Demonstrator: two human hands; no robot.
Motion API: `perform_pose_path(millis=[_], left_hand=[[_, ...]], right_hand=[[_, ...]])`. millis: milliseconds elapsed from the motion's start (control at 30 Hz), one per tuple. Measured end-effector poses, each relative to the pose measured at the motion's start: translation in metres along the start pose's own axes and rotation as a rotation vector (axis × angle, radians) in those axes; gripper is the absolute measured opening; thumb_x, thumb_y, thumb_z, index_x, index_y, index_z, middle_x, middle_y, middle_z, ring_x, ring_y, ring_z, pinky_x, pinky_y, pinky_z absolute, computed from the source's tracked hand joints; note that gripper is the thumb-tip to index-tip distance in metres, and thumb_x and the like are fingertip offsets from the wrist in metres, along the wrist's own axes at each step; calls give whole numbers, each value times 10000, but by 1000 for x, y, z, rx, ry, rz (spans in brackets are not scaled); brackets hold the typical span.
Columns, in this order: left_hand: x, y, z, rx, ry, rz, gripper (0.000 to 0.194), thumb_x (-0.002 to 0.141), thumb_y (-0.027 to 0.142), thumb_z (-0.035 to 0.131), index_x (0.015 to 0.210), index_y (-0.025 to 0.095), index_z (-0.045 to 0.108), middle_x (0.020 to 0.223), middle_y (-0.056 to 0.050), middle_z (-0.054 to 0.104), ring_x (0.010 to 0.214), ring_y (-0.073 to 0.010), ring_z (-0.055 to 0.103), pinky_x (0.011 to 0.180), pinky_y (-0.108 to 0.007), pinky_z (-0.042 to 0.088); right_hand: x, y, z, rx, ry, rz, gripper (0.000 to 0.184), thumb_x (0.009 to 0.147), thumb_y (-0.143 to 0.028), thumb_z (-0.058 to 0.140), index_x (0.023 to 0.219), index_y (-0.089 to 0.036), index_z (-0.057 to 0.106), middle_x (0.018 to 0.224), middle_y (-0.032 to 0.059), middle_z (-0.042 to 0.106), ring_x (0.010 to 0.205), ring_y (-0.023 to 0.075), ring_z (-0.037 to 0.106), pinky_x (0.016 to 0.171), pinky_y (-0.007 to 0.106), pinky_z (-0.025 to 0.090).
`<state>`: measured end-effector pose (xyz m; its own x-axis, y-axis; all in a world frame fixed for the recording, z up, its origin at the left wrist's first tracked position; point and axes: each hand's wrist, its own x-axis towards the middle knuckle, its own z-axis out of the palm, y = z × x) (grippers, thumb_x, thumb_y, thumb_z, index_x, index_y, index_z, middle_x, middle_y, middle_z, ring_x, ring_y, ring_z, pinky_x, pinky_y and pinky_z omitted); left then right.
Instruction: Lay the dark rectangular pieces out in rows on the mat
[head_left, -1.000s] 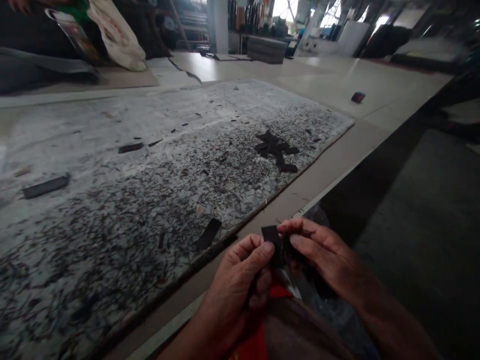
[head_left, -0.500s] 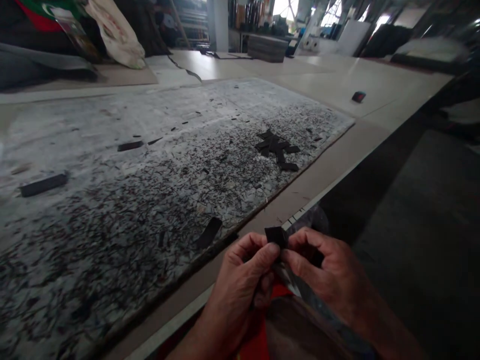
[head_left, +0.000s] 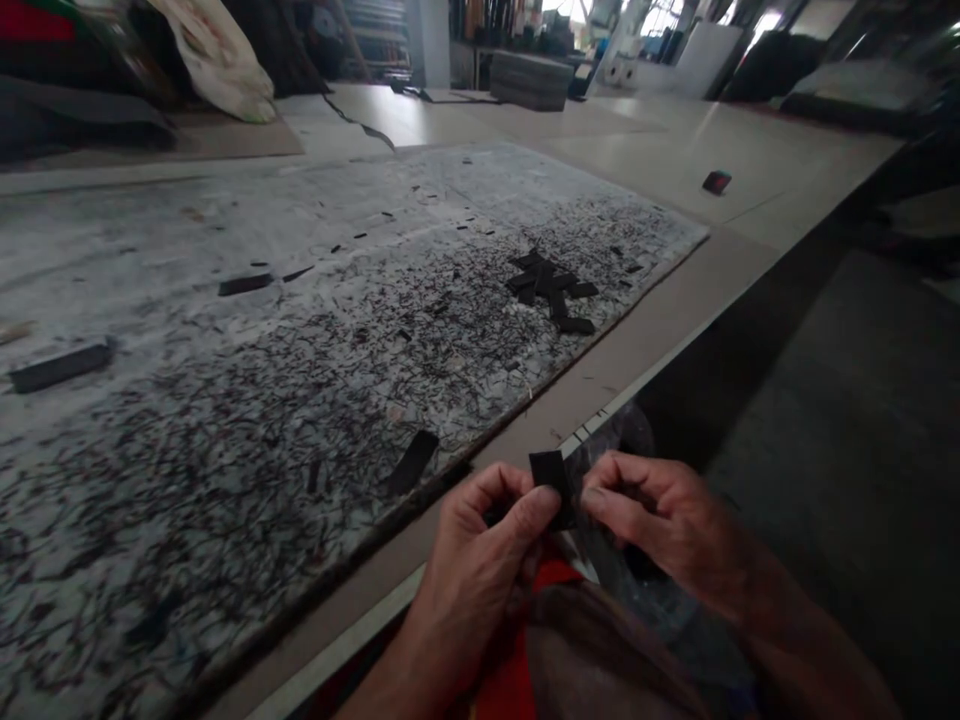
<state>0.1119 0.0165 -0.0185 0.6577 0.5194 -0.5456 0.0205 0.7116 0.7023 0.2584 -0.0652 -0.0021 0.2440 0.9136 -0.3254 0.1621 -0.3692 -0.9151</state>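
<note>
My left hand (head_left: 480, 560) and my right hand (head_left: 660, 520) meet at the table's near edge, both pinched on one small dark rectangular piece (head_left: 549, 470) that sticks up between the thumbs and forefingers. Under my right hand lies a clear plastic bag (head_left: 637, 590), partly hidden. A little heap of similar dark pieces (head_left: 551, 290) rests on the worn grey cutting mat (head_left: 225, 330), up and slightly right of my hands. One dark strip (head_left: 412, 462) lies on the mat close to my left hand.
Dark shavings cover the mat. Loose dark strips (head_left: 60, 365) (head_left: 245, 285) lie at its left. A small dark and red object (head_left: 716, 182) sits on the pale table (head_left: 675, 320) far right. A pale bag (head_left: 217, 60) lies at the back left. The floor drops away on the right.
Both hands stay pinched on the small dark piece; my right fingers have shifted slightly on it. The view has tilted a little, moving the mat's objects up and left.
</note>
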Motion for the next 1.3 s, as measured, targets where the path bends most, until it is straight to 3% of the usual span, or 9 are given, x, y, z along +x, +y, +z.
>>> perform_pose_path(millis=[200, 400, 500, 567, 700, 833, 967, 1133, 1300], left_hand=[[-1, 2, 0, -45, -27, -10, 236, 753, 328, 655, 682, 188, 479, 364, 100, 392, 289, -12, 248, 265, -81, 209], [-1, 2, 2, -13, -31, -8, 212, 777, 327, 630, 712, 191, 482, 384, 95, 399, 296, -15, 250, 269, -85, 197], [1, -1, 3, 18, -80, -33, 205, 787, 345, 625, 737, 194, 496, 401, 93, 411, 304, -12, 256, 281, -86, 196], [2, -3, 4, 35, -130, -67, 207, 792, 359, 623, 754, 192, 507, 403, 94, 413, 304, -10, 248, 288, -89, 198], [4, -3, 8, -23, -222, -107, 189, 831, 344, 581, 769, 166, 567, 409, 75, 447, 290, -7, 274, 298, -94, 218], [8, 1, 12, -312, -252, -203, 338, 904, 351, 434, 906, 102, 661, 766, -62, 668, 462, -39, 524, 408, -113, 372], [14, 5, 13, -581, -248, -287, 464, 893, 464, 372, 974, 113, 665, 1008, -125, 658, 802, -183, 631, 661, -248, 491], [18, 5, 18, -645, -220, -240, 475, 870, 499, 395, 1003, 119, 646, 1083, -151, 619, 1014, -253, 571, 878, -337, 429], [15, 3, 26, -493, -111, -195, 510, 862, 536, 365, 1097, 156, 610, 1147, -140, 615, 1013, -259, 566, 938, -388, 382]], right_hand=[[4, 6, -14, 362, 59, -5, 208, 776, -304, 624, 650, -169, 528, 583, -40, 493, 508, 75, 429, 492, 195, 355], [7, 14, -18, 313, 216, -78, 361, 809, -426, 605, 566, -176, 513, 541, -30, 478, 517, 94, 429, 501, 209, 361], [9, 16, -7, 290, 173, -108, 294, 729, -472, 689, 801, -192, 638, 741, -2, 589, 688, 125, 526, 619, 213, 435], [11, 16, 1, 337, 76, -123, 383, 705, -476, 714, 989, -229, 642, 861, 0, 615, 792, 132, 551, 684, 209, 454], [16, 14, 9, 411, 28, -114, 215, 789, -407, 654, 822, -195, 653, 721, -17, 607, 669, 91, 552, 615, 171, 445], [18, 17, 2, 622, 221, 11, 256, 802, -432, 623, 775, -181, 586, 673, -32, 566, 560, 75, 518, 509, 159, 432], [10, 27, -5, 745, 288, 44, 224, 788, -393, 645, 774, -192, 546, 641, -51, 522, 509, 52, 460, 472, 137, 392], [-8, 27, 1, 528, 135, -47, 330, 738, -416, 691, 651, -182, 476, 571, -54, 481, 512, 70, 421, 478, 170, 365], [-13, 11, 15, 44, 63, -53, 196, 731, -361, 685, 771, -199, 583, 811, -7, 619, 785, 160, 563, 691, 257, 420]])
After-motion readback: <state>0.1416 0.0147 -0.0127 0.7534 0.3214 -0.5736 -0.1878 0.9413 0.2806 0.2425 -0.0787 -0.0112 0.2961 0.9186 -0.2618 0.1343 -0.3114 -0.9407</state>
